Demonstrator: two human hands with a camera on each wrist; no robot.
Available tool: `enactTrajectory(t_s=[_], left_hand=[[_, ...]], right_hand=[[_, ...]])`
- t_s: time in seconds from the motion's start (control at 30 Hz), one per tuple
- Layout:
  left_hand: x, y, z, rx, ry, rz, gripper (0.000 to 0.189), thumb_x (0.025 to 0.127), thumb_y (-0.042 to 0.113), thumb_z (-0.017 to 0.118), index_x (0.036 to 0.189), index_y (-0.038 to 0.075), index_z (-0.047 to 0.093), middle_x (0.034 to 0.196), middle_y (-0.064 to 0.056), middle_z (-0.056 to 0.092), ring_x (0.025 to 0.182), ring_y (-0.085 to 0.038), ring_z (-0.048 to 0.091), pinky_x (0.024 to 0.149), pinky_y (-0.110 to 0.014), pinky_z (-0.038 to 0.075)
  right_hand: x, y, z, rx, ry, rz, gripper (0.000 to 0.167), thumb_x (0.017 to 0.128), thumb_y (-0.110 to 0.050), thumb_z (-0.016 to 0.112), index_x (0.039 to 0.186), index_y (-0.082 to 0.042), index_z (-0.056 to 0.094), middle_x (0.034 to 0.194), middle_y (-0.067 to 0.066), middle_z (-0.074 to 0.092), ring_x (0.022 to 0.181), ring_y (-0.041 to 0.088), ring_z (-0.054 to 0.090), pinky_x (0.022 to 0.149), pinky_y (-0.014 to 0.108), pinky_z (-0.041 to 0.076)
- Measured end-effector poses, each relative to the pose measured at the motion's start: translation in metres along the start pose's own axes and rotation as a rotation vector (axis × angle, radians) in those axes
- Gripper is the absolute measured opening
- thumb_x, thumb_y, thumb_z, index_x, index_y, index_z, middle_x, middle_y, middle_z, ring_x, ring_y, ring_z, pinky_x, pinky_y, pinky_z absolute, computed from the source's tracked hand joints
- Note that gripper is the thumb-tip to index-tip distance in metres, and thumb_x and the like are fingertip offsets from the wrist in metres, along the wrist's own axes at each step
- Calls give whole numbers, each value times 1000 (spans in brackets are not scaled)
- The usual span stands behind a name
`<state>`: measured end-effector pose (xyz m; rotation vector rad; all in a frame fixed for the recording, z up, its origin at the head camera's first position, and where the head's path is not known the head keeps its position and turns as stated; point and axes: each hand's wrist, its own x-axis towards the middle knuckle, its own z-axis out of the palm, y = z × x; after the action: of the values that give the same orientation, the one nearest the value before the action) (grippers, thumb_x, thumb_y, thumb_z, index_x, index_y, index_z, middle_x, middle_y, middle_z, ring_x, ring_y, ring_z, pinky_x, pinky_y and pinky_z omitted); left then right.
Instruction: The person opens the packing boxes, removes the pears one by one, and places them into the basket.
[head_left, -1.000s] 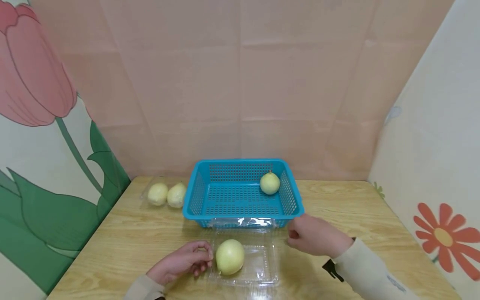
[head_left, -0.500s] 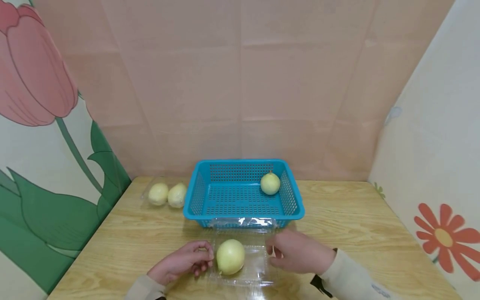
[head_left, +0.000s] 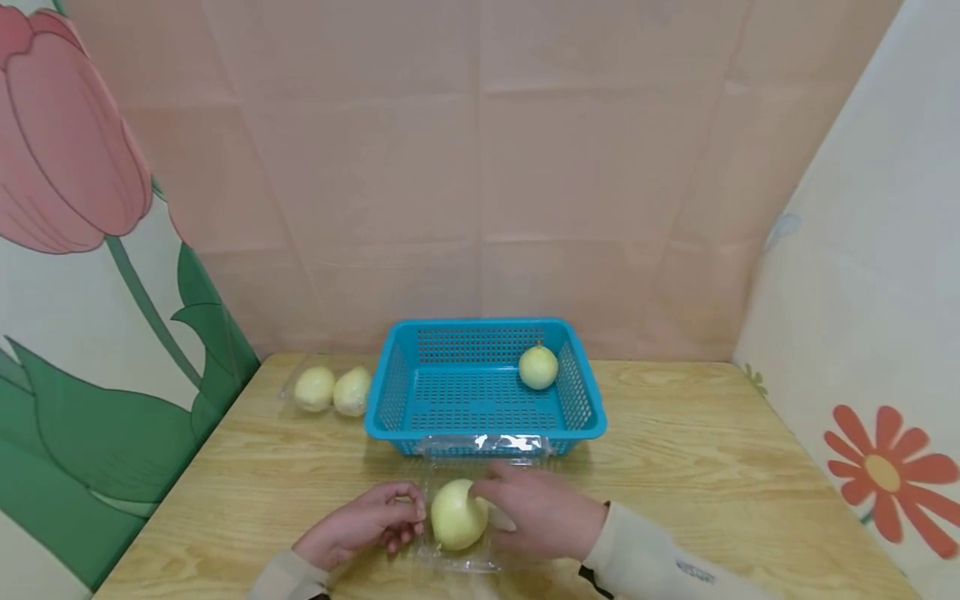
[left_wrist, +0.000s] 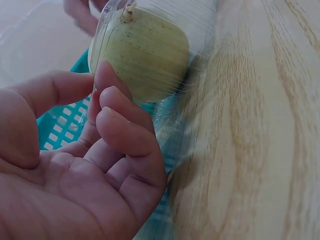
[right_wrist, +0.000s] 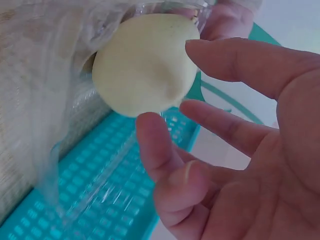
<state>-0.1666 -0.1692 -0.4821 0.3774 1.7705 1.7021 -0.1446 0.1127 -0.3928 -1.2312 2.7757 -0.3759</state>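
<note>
A pale yellow-green pear (head_left: 454,518) sits in the left part of a clear plastic box (head_left: 468,566) with its lid open toward the basket. My left hand (head_left: 367,518) pinches the box's left edge between thumb and fingertips, as the left wrist view shows. From the right, my right hand (head_left: 547,512) reaches over the box, and its fingertips are right at the pear's side. In the right wrist view the thumb (right_wrist: 235,60) and spread fingers lie around the near side of the pear (right_wrist: 145,65), not curled about it.
Behind the box stands a blue perforated basket (head_left: 465,390) with one pear (head_left: 538,367) at its right end. Left of the basket, two pears (head_left: 315,388) lie in another clear box on the wooden table (head_left: 675,467). A pinkish cloth (head_left: 480,167) hangs behind.
My right hand has moved left and down, from beside the basket's front right corner across the box to the pear. The left hand has stayed at the box's edge.
</note>
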Motion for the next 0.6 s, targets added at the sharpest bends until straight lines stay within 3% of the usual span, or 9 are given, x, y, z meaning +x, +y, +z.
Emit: enactTrajectory(t_s=[0.23, 0.43, 0.6], left_hand=[[2, -2, -3, -5, -34, 11, 6, 97, 13, 56, 100, 7, 56, 84, 1, 64, 67, -8, 52, 54, -19, 42], [2, -3, -4, 2, -35, 10, 6, 98, 15, 57, 99, 9, 56, 85, 1, 64, 68, -8, 52, 54, -19, 41], [2, -2, -3, 8, -26, 10, 7, 98, 15, 57, 99, 9, 57, 86, 0, 64, 68, -9, 52, 54, -19, 42]], right_hand=[[11, -6, 0, -2, -71, -14, 59, 76, -24, 86, 130, -22, 63, 112, -3, 57, 79, 3, 54, 66, 21, 51], [24, -9, 4, -80, -53, -113, 58, 76, -27, 87, 129, -20, 64, 118, -5, 62, 94, 7, 63, 76, 23, 54], [30, -12, 8, -144, -59, -98, 62, 75, -29, 87, 132, -22, 63, 119, -4, 63, 92, 9, 65, 74, 24, 55]])
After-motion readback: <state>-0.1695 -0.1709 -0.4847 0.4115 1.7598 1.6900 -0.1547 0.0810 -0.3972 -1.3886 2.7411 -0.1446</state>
